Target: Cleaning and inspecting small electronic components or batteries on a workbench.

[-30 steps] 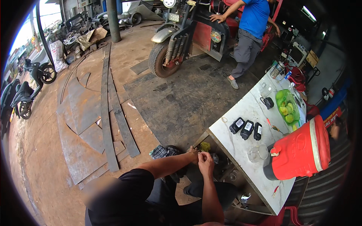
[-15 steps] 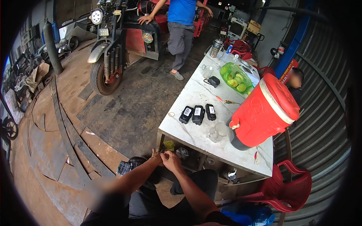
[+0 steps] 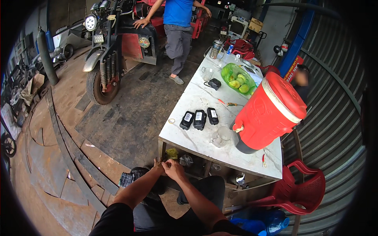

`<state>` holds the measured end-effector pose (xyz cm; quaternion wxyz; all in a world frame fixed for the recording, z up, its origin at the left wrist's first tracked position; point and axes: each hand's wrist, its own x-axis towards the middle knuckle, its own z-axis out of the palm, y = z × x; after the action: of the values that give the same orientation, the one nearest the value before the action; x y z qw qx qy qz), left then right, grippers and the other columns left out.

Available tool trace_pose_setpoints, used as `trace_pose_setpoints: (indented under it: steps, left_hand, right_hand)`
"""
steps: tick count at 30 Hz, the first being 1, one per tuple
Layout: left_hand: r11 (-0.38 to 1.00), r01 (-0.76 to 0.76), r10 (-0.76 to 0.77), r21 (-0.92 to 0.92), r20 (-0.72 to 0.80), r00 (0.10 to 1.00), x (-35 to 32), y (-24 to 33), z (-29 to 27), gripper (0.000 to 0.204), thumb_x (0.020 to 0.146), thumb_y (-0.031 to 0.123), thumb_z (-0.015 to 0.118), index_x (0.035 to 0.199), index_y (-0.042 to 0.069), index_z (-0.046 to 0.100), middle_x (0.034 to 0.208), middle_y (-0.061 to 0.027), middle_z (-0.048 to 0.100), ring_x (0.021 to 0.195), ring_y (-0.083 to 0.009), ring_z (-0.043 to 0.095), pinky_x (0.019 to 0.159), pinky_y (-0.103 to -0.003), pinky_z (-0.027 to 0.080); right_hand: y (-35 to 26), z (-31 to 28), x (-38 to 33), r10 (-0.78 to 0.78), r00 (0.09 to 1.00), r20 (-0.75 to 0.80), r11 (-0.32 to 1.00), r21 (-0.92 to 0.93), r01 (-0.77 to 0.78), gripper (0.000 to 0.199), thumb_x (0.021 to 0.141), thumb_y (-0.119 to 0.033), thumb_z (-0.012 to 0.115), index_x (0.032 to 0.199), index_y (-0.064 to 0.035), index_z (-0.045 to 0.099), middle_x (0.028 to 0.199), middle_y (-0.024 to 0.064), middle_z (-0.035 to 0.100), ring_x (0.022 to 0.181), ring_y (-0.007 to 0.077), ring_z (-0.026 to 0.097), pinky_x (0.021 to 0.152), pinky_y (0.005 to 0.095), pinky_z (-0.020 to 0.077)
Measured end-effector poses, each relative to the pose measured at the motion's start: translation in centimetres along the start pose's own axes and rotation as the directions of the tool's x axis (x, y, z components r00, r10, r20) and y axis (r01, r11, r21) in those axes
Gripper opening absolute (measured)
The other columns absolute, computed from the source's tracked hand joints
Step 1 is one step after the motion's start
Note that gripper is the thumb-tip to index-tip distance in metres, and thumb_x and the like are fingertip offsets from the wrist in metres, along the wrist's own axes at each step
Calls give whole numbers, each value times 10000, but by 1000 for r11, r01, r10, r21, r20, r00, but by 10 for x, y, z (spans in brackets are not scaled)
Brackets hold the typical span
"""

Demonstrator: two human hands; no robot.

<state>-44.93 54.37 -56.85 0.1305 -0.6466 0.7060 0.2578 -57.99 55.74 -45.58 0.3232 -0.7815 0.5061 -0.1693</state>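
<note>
We're bringing our left hand (image 3: 158, 166) and right hand (image 3: 173, 168) together just below the near edge of the white marble-topped table (image 3: 197, 98), fingers curled in and pinching something too small to identify, possibly a small fastener or wire. If that pinch is slipping, the piece is likely dropping into the cluttered lower shelf (image 3: 204, 169) by the crumpled yellow-green rag (image 3: 171, 153) or onto the dirty concrete floor (image 3: 130, 118), where we're probably losing it.
</note>
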Motion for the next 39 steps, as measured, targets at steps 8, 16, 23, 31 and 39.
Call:
trace_pose_setpoints:
  steps: [8, 16, 23, 31, 39]
  left_hand:
    - [1000, 13, -11, -17, 151, 989, -8, -8, 2, 759, 762, 618, 576, 1415, 257, 438, 1487, -66, 395, 1407, -322, 268, 1050, -670, 167]
    - [990, -6, 25, -143, 129, 991, -16, 5, -15, 766, 749, 604, 597, 1410, 249, 441, 1466, -79, 421, 1419, -319, 252, 1072, -676, 138]
    - [997, 31, -20, -75, 141, 990, -7, -8, 5, 761, 738, 594, 618, 1402, 262, 449, 1454, -78, 435, 1377, -299, 338, 1066, -670, 153]
    - [983, -8, 23, -184, 79, 997, -15, -4, -5, 774, 714, 614, 638, 1387, 276, 464, 1446, -47, 450, 1348, -272, 395, 1040, -681, 207]
    - [994, 27, -7, -110, 181, 983, -15, -1, -5, 859, 683, 690, 647, 1410, 282, 437, 1470, -50, 424, 1378, -278, 354, 1070, -677, 182]
  right_hand:
    - [4, 18, -3, 33, 999, -19, 999, -5, -33, 414, 855, -483, 587, 880, -74, 647, 879, 171, 679, 864, 362, 649, 724, 454, 506]
    - [13, 14, -2, 1, 995, -99, 998, 67, 6, 478, 843, -531, 596, 891, -58, 648, 877, 179, 680, 856, 363, 654, 723, 445, 510]
    - [6, 16, -10, 12, 996, -91, 999, 53, -7, 502, 842, -540, 604, 904, -44, 649, 866, 192, 680, 826, 372, 660, 703, 437, 517]
    - [8, 17, -12, -53, 986, -156, 980, 184, 82, 428, 843, -490, 630, 894, -66, 661, 870, 171, 686, 826, 361, 663, 707, 428, 520]
    - [13, 11, -9, 22, 999, -47, 995, 100, -17, 440, 824, -509, 641, 893, -76, 670, 878, 156, 694, 837, 338, 669, 716, 416, 522]
